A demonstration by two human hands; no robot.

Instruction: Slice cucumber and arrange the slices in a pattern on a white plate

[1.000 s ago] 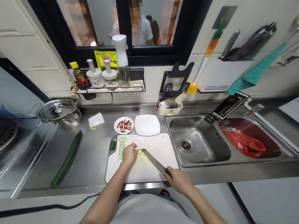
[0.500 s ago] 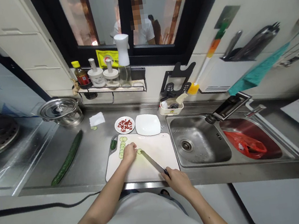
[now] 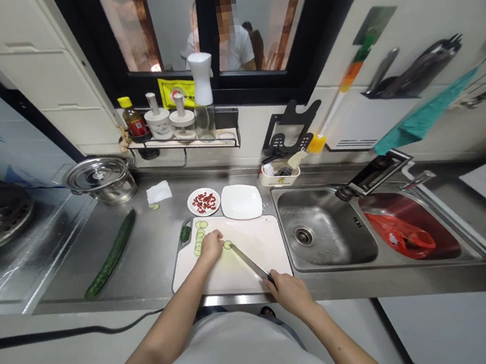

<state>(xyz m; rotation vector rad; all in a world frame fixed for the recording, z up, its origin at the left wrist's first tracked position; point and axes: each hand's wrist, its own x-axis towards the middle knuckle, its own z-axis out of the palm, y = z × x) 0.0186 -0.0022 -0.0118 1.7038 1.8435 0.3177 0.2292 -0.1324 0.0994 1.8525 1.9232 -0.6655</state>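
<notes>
My right hand (image 3: 289, 291) is closed round the dark handle of a knife (image 3: 251, 263), whose blade points up and left across the white cutting board (image 3: 250, 235). At the blade's tip lies a pale green cucumber slice (image 3: 228, 245). Just left of that slice, my left hand (image 3: 211, 246) rests on the board with its fingers bent together; what they hold, if anything, is hidden. Several cucumber slices (image 3: 199, 236) lie in an overlapping row beyond my left hand. A dark green cucumber end (image 3: 185, 233) sits at the board's upper left corner.
Behind the board stand a plate of red pieces (image 3: 203, 202) and a white square plate (image 3: 241, 202). A whole cucumber (image 3: 111, 255) and a lidded steel pot (image 3: 107, 180) are at the left. The double sink (image 3: 330, 242) adjoins the board's right side.
The whole view has shifted very slightly. Both hands, the knife and the slices keep nearly the same places on the board.
</notes>
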